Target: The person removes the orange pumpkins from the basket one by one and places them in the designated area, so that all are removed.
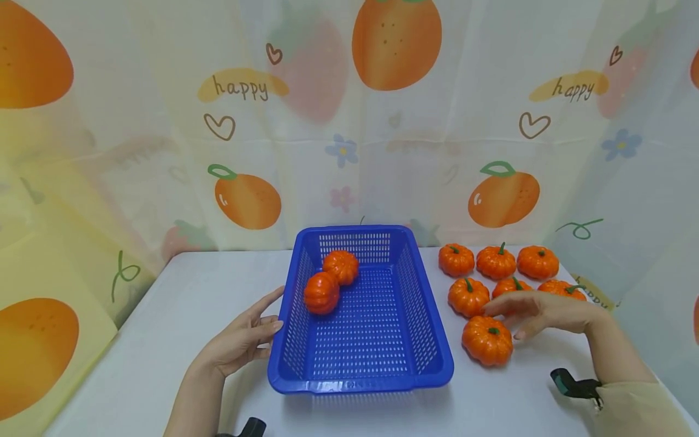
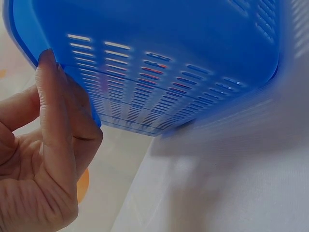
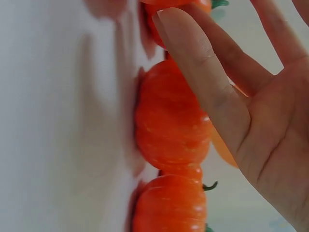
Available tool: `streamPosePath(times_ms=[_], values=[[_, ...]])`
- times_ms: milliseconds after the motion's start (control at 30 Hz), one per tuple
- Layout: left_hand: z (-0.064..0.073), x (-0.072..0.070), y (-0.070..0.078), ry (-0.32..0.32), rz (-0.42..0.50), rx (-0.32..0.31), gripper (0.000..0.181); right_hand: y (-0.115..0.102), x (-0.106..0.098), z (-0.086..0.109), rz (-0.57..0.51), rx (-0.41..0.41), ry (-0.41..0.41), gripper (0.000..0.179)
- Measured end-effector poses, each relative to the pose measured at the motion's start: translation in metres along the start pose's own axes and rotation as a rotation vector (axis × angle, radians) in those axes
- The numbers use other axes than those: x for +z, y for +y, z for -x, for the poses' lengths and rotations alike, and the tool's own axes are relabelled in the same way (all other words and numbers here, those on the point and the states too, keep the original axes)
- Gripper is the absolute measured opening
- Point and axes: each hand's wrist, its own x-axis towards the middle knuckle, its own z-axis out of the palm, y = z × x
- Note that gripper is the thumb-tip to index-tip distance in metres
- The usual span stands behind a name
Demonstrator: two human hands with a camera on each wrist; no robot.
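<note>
A blue plastic basket (image 1: 360, 386) with slotted walls stands on the white table and contains two small orange pumpkins, one at its left wall (image 1: 321, 293) and another behind it (image 1: 341, 267). My left hand (image 1: 240, 340) grips the basket's left rim, with its fingers against the outer side in the left wrist view. To the right of the basket, my right hand (image 1: 537, 312) reaches in over the loose pumpkins with its fingers spread. Its fingertips come right beside the nearest pumpkin (image 1: 488, 341). Nothing lies in its palm, as the right wrist view shows.
Several more green-stemmed pumpkins stand in rows at the right, including a back-row one (image 1: 496, 261) and one left of the hand (image 1: 468, 297). White table (image 1: 147, 315) extends left of the basket. A fruit-printed curtain (image 1: 382, 164) hangs behind the table.
</note>
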Motion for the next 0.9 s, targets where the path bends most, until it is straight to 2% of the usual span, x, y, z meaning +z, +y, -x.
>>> streamPosePath(times_ms=[267,467,567,733,800,900], values=[[0.000,0.001,0.001,0.000,-0.004,-0.003,0.080,-0.022,-0.005,0.000,-0.002,-0.020,-0.008,0.051],[0.001,0.001,0.000,0.002,0.003,-0.006,0.080,-0.050,-0.009,-0.010,0.089,0.043,0.108,0.050],[0.001,0.001,0.000,0.000,0.005,-0.008,0.080,-0.065,-0.011,-0.017,0.110,-0.012,0.144,0.052],[0.001,0.002,0.002,0.012,-0.004,-0.006,0.080,-0.090,-0.012,-0.035,0.118,-0.163,0.155,0.052],[0.001,0.002,0.002,0.018,-0.009,-0.006,0.080,-0.102,-0.011,-0.044,0.139,-0.174,0.179,0.054],[0.000,0.002,0.003,0.019,-0.012,-0.007,0.081,-0.120,-0.008,-0.059,0.151,-0.129,0.208,0.055]])
